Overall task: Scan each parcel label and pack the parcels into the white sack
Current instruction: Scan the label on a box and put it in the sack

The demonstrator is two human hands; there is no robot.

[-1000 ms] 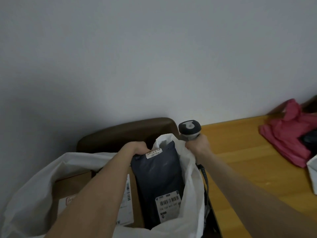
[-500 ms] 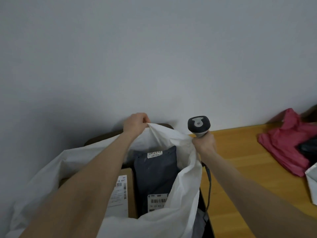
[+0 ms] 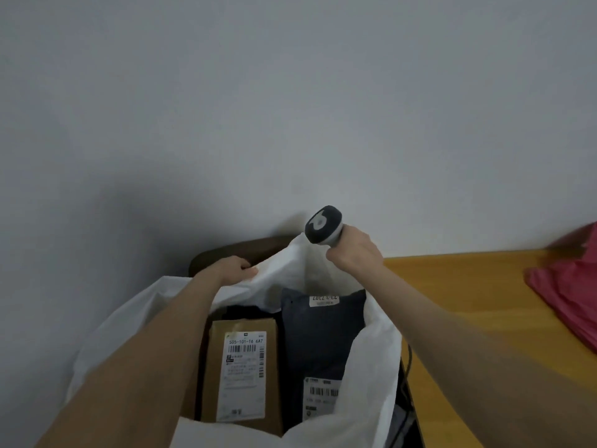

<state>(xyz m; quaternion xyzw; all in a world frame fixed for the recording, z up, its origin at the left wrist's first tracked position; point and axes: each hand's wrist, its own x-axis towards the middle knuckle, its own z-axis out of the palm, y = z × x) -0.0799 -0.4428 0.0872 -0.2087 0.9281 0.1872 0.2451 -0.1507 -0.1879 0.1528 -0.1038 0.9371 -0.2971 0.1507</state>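
Note:
The white sack (image 3: pixel 371 367) stands open below me. Inside it a brown cardboard parcel (image 3: pixel 240 373) with a white barcode label lies beside a dark blue soft parcel (image 3: pixel 323 337) with two white labels. My left hand (image 3: pixel 232 270) grips the sack's far rim at the left. My right hand (image 3: pixel 353 253) holds the dark grey barcode scanner (image 3: pixel 323 224) upright and also pinches the sack's rim at the right.
A brown chair back (image 3: pixel 239 250) shows behind the sack against the grey wall. To the right runs a wooden table (image 3: pixel 478 318) with a pink cloth bundle (image 3: pixel 568 292) on it. A dark cable (image 3: pixel 407 367) hangs by the table edge.
My left hand let go of the dark blue parcel and took the sack's rim. Both hands lifted the rim, and the right hand with the scanner moved up and left.

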